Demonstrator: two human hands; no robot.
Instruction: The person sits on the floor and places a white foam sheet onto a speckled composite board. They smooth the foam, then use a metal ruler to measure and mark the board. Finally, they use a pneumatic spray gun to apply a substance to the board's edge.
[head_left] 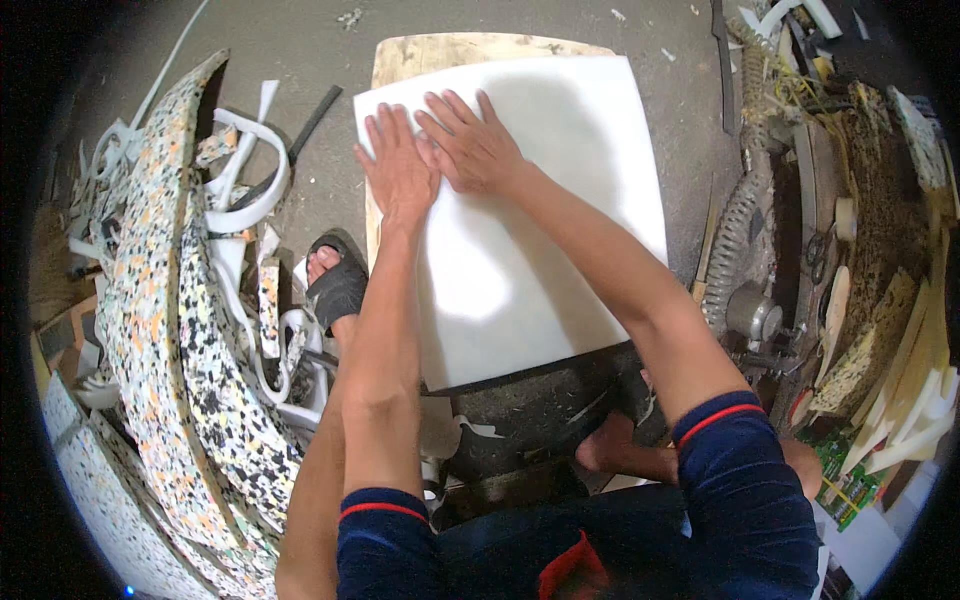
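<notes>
A white foam sheet (560, 270) lies flat over a wooden board (430, 62), whose far edge and a strip of its left side show past the sheet. My left hand (402, 172) rests palm down near the sheet's far left corner, fingers stretched out. Right beside it, my right hand (478, 150) also presses flat on the sheet, its fingers spread. The two hands touch or nearly touch at the thumbs. Neither holds anything. What the palms cover on the sheet is hidden.
Large speckled foam slabs (150, 290) stand at the left, with white foam offcuts (255, 180) beside them. My sandalled foot (335, 285) is left of the board. On the right are a ribbed hose (735, 245), scissors (817, 258), a tape roll (846, 218) and foam strips (910, 420).
</notes>
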